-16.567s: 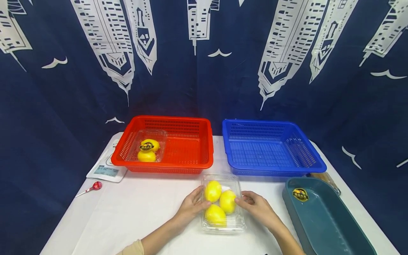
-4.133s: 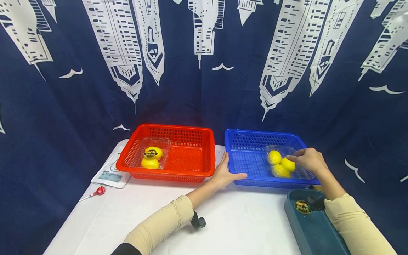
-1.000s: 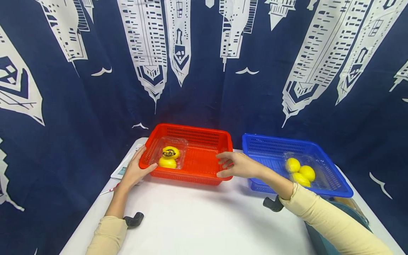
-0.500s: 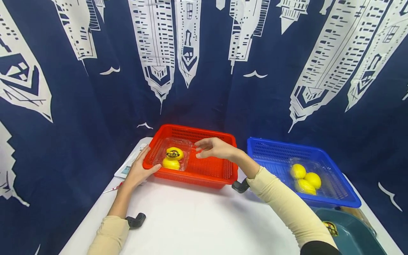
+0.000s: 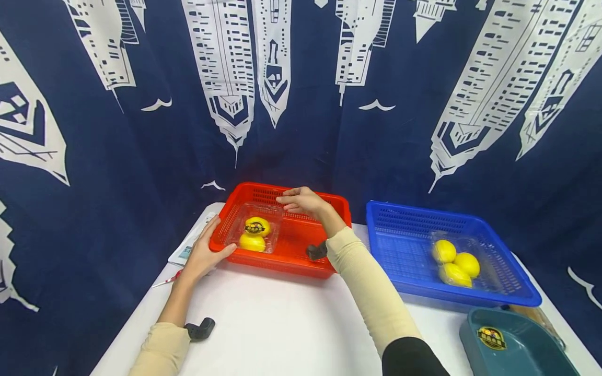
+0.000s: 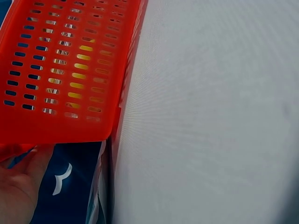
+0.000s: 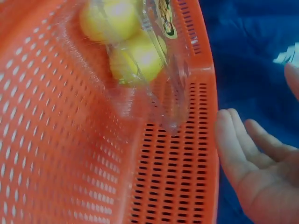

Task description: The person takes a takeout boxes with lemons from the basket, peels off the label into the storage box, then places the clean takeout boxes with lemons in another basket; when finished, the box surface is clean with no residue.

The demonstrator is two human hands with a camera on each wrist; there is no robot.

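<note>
A red plastic basket (image 5: 305, 237) stands at the back of the white table. Inside its left part lies a clear plastic box (image 5: 274, 216) with two yellow lemons (image 5: 252, 242) visible and a black-and-gold sticker. My left hand (image 5: 202, 259) touches the basket's front left corner, fingers stretched along the side and thumb at the front rim; the left wrist view shows part of that hand (image 6: 21, 189) by the rim. Over the basket's back rim hovers my right hand (image 5: 305, 202), holding nothing. In the right wrist view its fingers (image 7: 229, 140) are loosely extended, close to the rim.
At right, a blue basket (image 5: 400, 261) holds another clear box with three lemons (image 5: 455, 275). A teal tray (image 5: 531, 347) with a sticker sits in front of it. Left of the red basket lie a white package (image 5: 181, 254) and a lollipop (image 5: 164, 282).
The box of three lemons went from the table's middle into the blue basket. Both hands moved over to the red basket; my right hand has shifted left and back across it.
</note>
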